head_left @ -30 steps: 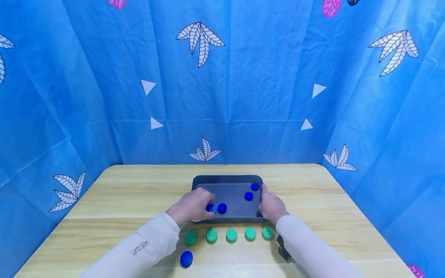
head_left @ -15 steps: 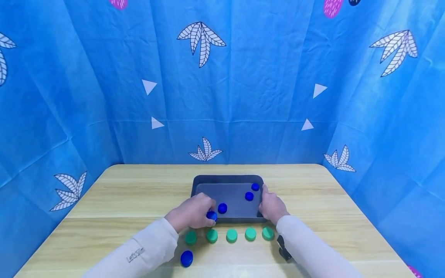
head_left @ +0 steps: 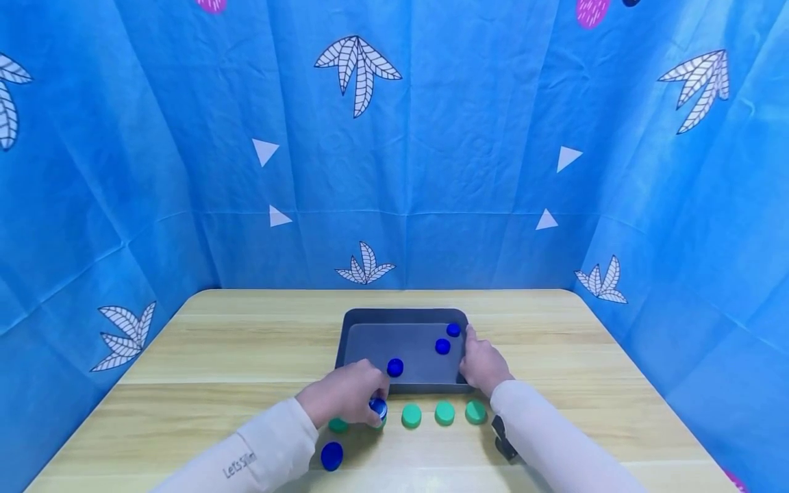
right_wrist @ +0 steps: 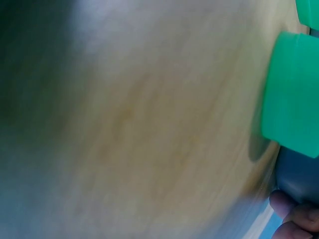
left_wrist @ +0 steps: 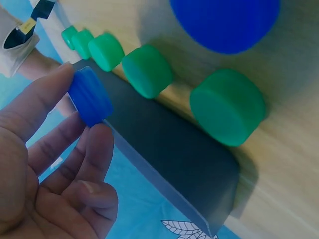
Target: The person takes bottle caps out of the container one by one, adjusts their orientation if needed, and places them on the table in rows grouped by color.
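My left hand [head_left: 351, 392] pinches a blue bottle cap [left_wrist: 91, 97] between thumb and fingers, held over the row of green bottle caps [head_left: 411, 415]. In the head view the hand partly covers the row's left end. My right hand [head_left: 483, 365] grips the right wall of a dark grey rectangular tray [head_left: 401, 315], index finger along the rim. Inside the tray lie a blue cap [head_left: 395, 368] near the front, another blue cap [head_left: 442, 346] to the right and a third blue cap [head_left: 453, 329] in the far right corner.
One more blue cap [head_left: 331, 455] lies on the wooden table [head_left: 259, 342], nearer me than the green row. A blue patterned cloth [head_left: 468, 171] hangs behind and along both sides. A dark device [head_left: 504, 441] sits at my right wrist.
My left hand has drawn the blue cap from inside the tray, over its front wall and toward me, to above the green row. My right hand stays at the tray's right side.
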The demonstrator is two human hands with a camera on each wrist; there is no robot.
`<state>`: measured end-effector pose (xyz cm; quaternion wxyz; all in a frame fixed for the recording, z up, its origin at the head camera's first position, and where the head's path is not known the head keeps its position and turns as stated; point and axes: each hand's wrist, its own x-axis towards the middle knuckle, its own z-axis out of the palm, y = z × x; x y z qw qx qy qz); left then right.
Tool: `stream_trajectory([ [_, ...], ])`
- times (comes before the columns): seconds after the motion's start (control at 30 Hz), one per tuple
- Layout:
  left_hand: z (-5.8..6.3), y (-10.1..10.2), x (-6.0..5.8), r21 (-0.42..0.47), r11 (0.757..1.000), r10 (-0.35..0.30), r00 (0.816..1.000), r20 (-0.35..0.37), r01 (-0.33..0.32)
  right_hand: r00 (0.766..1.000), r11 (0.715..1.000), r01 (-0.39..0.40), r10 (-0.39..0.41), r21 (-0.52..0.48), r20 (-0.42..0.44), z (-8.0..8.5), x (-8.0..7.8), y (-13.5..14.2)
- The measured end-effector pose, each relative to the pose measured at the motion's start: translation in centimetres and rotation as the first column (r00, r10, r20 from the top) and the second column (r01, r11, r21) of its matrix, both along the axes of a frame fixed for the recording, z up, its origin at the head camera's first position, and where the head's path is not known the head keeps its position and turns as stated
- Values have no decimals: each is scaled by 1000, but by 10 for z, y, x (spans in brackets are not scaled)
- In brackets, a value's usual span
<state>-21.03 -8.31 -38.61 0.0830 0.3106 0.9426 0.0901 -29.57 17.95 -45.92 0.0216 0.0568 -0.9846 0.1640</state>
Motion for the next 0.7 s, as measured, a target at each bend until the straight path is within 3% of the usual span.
stream_trajectory([
  [0.7,-16,5,15,-65,996,-52,999,9,53,1000,1000,-2,2,-1,-4,2,2,0],
])
